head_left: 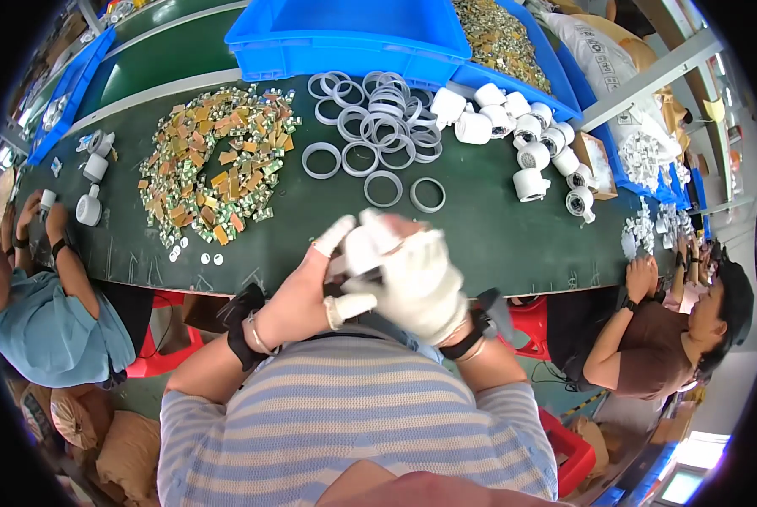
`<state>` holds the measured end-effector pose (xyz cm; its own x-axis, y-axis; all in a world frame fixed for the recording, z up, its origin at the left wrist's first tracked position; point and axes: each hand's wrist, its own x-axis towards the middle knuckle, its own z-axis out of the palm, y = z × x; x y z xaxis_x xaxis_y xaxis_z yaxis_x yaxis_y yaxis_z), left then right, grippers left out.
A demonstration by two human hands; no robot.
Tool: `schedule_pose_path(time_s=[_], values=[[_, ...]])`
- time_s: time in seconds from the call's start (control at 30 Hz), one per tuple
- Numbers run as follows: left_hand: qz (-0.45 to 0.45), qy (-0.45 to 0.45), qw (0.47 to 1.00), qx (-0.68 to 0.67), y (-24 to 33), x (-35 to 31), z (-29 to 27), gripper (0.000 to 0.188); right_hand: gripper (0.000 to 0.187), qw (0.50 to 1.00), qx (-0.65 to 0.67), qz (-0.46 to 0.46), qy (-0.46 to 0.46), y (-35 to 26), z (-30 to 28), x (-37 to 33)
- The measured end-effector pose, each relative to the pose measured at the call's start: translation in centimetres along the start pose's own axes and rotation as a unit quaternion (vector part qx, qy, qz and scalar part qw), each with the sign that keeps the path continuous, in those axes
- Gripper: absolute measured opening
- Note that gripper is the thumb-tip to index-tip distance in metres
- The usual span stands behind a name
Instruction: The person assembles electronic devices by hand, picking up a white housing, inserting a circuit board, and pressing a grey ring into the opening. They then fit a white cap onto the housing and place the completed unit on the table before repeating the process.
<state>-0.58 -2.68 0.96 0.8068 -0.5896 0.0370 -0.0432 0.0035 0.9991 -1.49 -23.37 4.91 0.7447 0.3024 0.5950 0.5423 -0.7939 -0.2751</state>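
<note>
Just over the table's near edge, both hands meet around a white plastic part (pixel 362 253), blurred and largely covered by fingers. My left hand (pixel 298 296), with white covers on its fingertips, grips it from the left, thumb pointing right. My right hand (pixel 422 275), in a white glove smeared by motion, closes on it from the right. Beyond them lie loose grey-white rings (pixel 383 188), several of them piled together. To the left spreads a heap of small circuit boards (pixel 214 160), green and orange. White camera-like housings (pixel 528 152) stand in a cluster to the right.
A blue bin (pixel 353 52) sits at the back; beside it a blue tray (pixel 556 95) holds more small boards. White discs (pixel 205 258) lie near the front edge. Co-workers sit left (pixel 57 313) and right (pixel 661 338). A metal post (pixel 649 80) slants at the right.
</note>
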Motion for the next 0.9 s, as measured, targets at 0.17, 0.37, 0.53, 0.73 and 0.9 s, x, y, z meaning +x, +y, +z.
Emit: schedule_pose_path(time_s=[0.17, 0.37, 0.53, 0.73, 0.9], values=[[-0.051, 0.069, 0.994, -0.066, -0.1, 0.1, -1.8, 0.072, 0.073, 0.961, 0.241, 0.077, -0.114, 2.9, 0.3, -0.3], [-0.065, 0.113, 0.987, -0.097, 0.0, -0.9, -3.1, 0.068, 0.029, 0.980, -0.153, 0.051, -0.116, 6.8, 4.1, 1.1], [-0.001, 0.040, 0.918, 0.394, 3.3, -0.9, -2.0, 0.074, 0.018, 0.988, -0.132, -0.009, -0.083, 3.0, 2.2, 0.2], [0.105, 0.008, 0.875, 0.473, 3.0, -0.5, -2.0, 0.074, 0.029, 0.995, -0.053, -0.029, -0.078, -0.3, -1.3, -0.9], [0.028, -0.121, 0.972, 0.202, 3.3, -0.5, -5.0, 0.061, 0.034, 0.978, 0.157, -0.034, -0.131, 2.6, -3.9, 0.4]])
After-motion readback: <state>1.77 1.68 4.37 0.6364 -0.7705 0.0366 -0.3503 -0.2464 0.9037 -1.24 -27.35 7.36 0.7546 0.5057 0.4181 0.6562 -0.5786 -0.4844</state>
